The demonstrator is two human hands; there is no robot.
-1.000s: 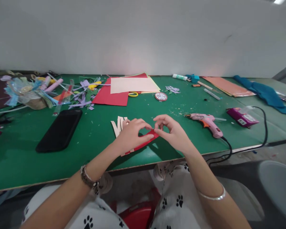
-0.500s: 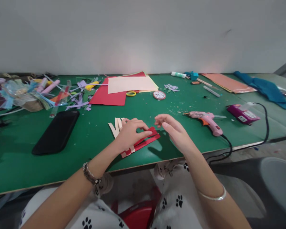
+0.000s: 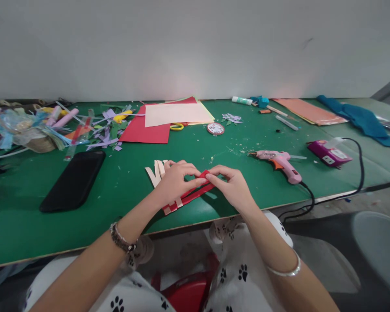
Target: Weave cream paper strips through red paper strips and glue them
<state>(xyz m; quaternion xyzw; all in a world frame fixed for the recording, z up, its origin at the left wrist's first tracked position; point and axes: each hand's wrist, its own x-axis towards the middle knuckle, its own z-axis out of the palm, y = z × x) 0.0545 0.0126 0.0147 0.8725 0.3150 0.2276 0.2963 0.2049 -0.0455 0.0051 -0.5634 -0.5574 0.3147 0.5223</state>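
Red paper strips (image 3: 195, 196) and cream paper strips (image 3: 153, 175) are woven together near the table's front edge. My left hand (image 3: 174, 183) lies over the weave and covers much of it, its thumb and fingers closed on a red strip. At the right end of the red strips, my right hand (image 3: 231, 185) pinches a strip between thumb and forefinger. Both sets of fingertips nearly meet there. The cream strips' loose ends fan out behind my left hand.
A pink glue gun (image 3: 279, 163) lies right of my hands, its cord running off the edge. Left is a black phone (image 3: 73, 181). Behind are red paper (image 3: 146, 133), a cream sheet (image 3: 175, 113), yellow-handled scissors (image 3: 177, 127), a round white piece (image 3: 216, 128) and purple scraps (image 3: 106, 141).
My right hand has moved left and closed its fingertips on the end of a red strip. My left hand stays on the weave. The view has shifted slightly.
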